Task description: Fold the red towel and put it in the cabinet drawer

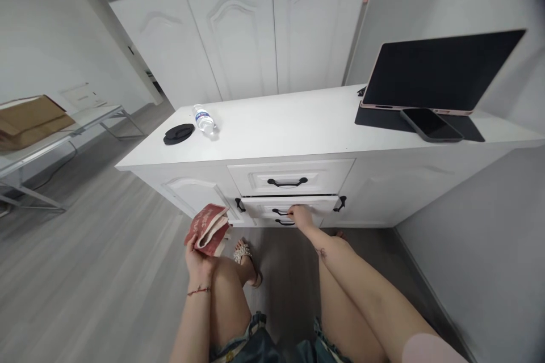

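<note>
My left hand is closed around a red book, holding it above my left knee in front of the white cabinet. My right hand reaches forward and down, fingers curled on the black handle of the second drawer, which sits slightly out from the cabinet front. The top drawer above it is closed, with its own black handle.
On the cabinet top lie a plastic water bottle on its side, a black round lid, a tablet propped on a stand and a phone. A glass table with a brown box stands left. A wall runs along the right.
</note>
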